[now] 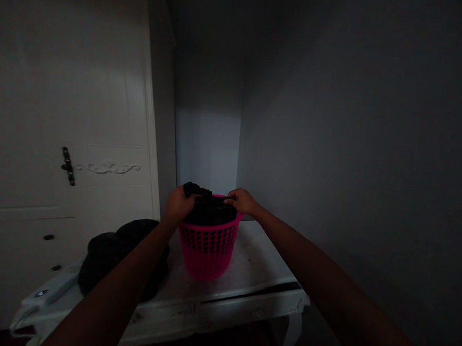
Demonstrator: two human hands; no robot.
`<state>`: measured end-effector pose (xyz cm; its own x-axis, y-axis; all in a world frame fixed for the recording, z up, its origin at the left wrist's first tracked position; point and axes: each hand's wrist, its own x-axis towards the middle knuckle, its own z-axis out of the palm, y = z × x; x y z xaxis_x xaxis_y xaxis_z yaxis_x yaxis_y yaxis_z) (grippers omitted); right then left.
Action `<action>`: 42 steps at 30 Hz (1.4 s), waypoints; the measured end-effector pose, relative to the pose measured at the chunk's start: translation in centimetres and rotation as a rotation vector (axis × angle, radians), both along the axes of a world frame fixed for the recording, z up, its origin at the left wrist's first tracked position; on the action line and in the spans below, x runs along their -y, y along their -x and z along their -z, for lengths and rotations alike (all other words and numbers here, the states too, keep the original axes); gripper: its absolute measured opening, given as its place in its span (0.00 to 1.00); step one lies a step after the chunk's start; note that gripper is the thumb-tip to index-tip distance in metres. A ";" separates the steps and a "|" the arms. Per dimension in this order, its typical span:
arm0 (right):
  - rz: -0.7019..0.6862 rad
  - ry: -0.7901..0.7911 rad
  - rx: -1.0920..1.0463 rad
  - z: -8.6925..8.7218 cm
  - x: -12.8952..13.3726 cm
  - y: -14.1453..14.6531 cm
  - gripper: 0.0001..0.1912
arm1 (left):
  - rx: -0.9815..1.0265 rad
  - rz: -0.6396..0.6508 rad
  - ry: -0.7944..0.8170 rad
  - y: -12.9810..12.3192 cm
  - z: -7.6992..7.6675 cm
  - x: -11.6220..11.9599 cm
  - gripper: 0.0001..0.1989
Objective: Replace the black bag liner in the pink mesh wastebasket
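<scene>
A pink plastic basket (208,258) with a perforated wall stands upright on a white table (256,254). Inside its mouth sits a black plastic bag (210,213), and its dark film shows through the upper holes. At the left of the rim, my left hand (179,205) is closed on a gathered part of the bag. Across from it, my right hand (242,200) pinches the bag's edge near the right side of the rim. What lies deeper in the basket is hidden.
A full-looking black bag (110,249) rests on the table, left of the basket and partly behind my left forearm. A white wardrobe (112,103) with a dark handle (68,166) stands at the left. A grey wall (349,147) borders the right. The light is dim.
</scene>
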<state>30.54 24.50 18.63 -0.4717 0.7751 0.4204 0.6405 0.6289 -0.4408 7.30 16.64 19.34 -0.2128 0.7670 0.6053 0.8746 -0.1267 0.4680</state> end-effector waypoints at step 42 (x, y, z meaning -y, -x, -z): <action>-0.108 0.484 -1.177 7.4 4.6 -7.8 0.27 | 1.387 0.380 -0.049 6.4 8.3 13.9 0.34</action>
<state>38.37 19.89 11.26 -0.0785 0.9468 0.3122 -0.3346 0.2700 -0.9029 0.93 2.73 11.04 -0.4326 0.8948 0.1102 -0.3646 -0.2854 0.8864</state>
